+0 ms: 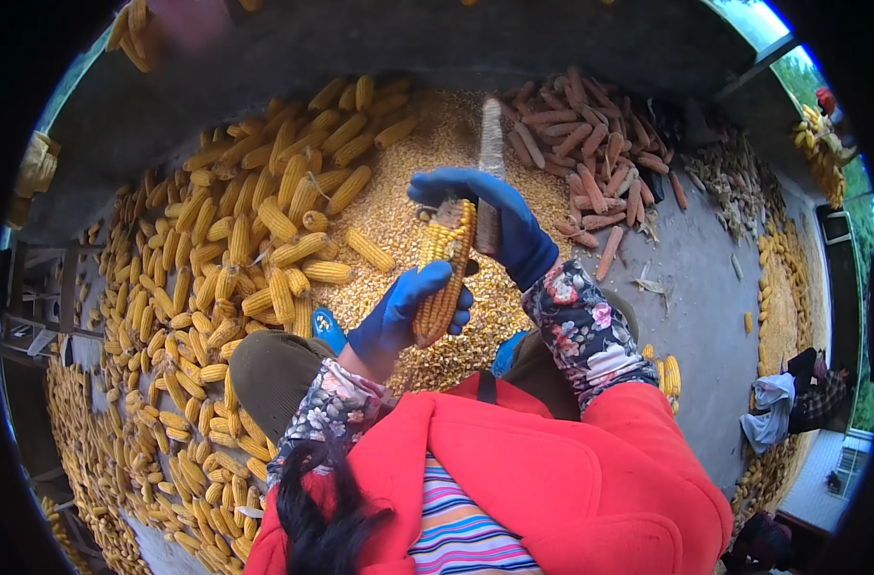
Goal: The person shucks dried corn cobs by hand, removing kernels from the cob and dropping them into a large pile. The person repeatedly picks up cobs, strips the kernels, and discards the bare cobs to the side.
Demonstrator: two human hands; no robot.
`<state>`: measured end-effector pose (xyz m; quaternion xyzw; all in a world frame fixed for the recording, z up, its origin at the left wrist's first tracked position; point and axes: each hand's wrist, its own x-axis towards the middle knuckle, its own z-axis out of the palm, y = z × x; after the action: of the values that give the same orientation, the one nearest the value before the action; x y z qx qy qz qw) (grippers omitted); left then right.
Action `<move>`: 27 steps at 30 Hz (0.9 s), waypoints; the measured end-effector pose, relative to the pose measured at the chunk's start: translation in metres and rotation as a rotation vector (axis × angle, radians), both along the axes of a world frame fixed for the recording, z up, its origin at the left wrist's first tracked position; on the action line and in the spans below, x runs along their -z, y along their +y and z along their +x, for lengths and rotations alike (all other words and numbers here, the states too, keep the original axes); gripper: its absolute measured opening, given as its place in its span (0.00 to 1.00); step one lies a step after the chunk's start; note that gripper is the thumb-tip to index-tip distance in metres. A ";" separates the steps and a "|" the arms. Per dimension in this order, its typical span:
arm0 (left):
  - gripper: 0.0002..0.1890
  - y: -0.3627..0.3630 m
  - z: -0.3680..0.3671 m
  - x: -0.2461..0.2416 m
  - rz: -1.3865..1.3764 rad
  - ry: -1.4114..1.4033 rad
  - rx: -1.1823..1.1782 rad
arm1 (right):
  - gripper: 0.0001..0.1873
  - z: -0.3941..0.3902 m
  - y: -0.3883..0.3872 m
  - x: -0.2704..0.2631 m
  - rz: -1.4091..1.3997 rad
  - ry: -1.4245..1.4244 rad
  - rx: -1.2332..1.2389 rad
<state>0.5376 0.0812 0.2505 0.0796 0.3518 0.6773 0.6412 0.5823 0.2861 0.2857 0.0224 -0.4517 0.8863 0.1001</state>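
Note:
My left hand (406,310), in a blue work glove, grips the lower part of a corn ear (445,277). That ear is tilted, with a rough kernel-free patch at its upper end. My right hand (505,219), also gloved in blue, arches over the upper end with its fingers pointing left. A pale wrapped bar (491,140) passes behind the right fingers and shows again beside the palm; whether the hand grips it is unclear. Loose kernels (408,169) form a heap beneath both hands. Full ears (271,230) are piled to the left, stripped cobs (595,158) to the upper right.
Husks (728,172) lie past the cobs on the concrete floor (695,302). Along the right wall stretches more corn (778,302), with clothing (771,410) beside it. A wooden frame (59,287) stands at far left. My knees flank the kernel heap.

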 end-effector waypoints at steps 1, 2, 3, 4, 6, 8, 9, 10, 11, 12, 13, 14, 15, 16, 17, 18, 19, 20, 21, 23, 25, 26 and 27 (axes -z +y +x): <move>0.32 -0.001 0.002 -0.002 0.043 -0.047 0.036 | 0.25 0.001 0.007 0.006 -0.052 0.018 -0.082; 0.30 -0.001 0.005 -0.006 0.066 -0.063 0.039 | 0.24 0.001 0.012 0.013 -0.104 0.036 -0.165; 0.29 0.001 0.006 -0.008 0.003 -0.006 0.032 | 0.23 -0.001 0.017 0.023 -0.122 0.023 -0.166; 0.29 0.003 0.006 -0.009 -0.060 0.051 0.031 | 0.22 -0.002 0.020 0.033 -0.140 0.011 -0.162; 0.28 0.005 0.009 -0.011 -0.164 0.135 0.039 | 0.19 0.000 0.016 0.033 -0.145 -0.068 -0.100; 0.25 0.010 0.013 -0.010 -0.227 0.252 -0.019 | 0.18 -0.002 0.016 0.047 -0.189 -0.128 -0.058; 0.24 0.014 0.018 -0.006 -0.257 0.309 -0.042 | 0.18 0.001 0.017 0.052 -0.211 -0.161 -0.030; 0.19 0.016 0.019 0.004 -0.245 0.309 -0.126 | 0.17 -0.001 0.014 0.050 -0.065 -0.179 0.006; 0.21 0.019 0.023 0.032 -0.272 0.368 -0.216 | 0.16 -0.005 0.011 0.051 -0.028 -0.238 0.035; 0.24 0.023 0.028 0.069 -0.298 0.427 -0.310 | 0.16 -0.012 0.006 0.051 0.011 -0.295 0.062; 0.27 0.027 0.032 0.063 -0.321 0.569 -0.321 | 0.16 -0.014 0.009 0.055 0.049 -0.352 0.106; 0.30 0.031 0.037 0.057 -0.355 0.707 -0.337 | 0.13 -0.013 0.012 0.057 0.116 -0.433 0.111; 0.27 0.032 0.033 0.038 -0.342 0.639 -0.280 | 0.14 -0.013 0.012 0.052 0.208 -0.417 0.150; 0.25 0.029 0.025 0.021 -0.329 0.572 -0.224 | 0.15 -0.010 0.007 0.041 0.300 -0.400 0.190; 0.22 0.026 0.018 0.010 -0.309 0.506 -0.164 | 0.17 -0.009 0.006 0.035 0.333 -0.348 0.207; 0.20 0.020 0.012 0.005 -0.296 0.440 -0.110 | 0.19 -0.010 0.008 0.029 0.321 -0.219 0.174; 0.25 0.013 0.012 0.004 -0.233 0.317 -0.145 | 0.22 -0.010 0.009 0.022 0.341 -0.060 0.137; 0.28 0.008 0.008 0.003 -0.142 0.186 -0.124 | 0.26 -0.006 0.007 0.017 0.323 0.047 0.110; 0.32 0.004 0.004 0.001 -0.051 0.054 -0.100 | 0.27 -0.005 0.006 0.015 0.371 0.158 0.147; 0.31 -0.002 0.003 -0.002 0.068 -0.029 -0.026 | 0.30 -0.007 0.009 0.009 -0.096 0.047 -0.061; 0.31 0.000 0.009 -0.003 0.128 -0.063 0.013 | 0.29 -0.001 -0.001 0.001 -0.205 0.025 -0.166; 0.29 0.004 0.011 -0.005 0.066 -0.048 -0.010 | 0.28 -0.002 0.005 0.011 -0.120 0.026 -0.132; 0.30 0.005 0.013 -0.007 -0.004 0.024 -0.026 | 0.27 -0.003 0.006 0.016 -0.110 -0.014 -0.115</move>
<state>0.5505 0.0866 0.2575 0.0820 0.3619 0.6838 0.6283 0.5797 0.2920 0.2695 0.0367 -0.4012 0.9141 0.0468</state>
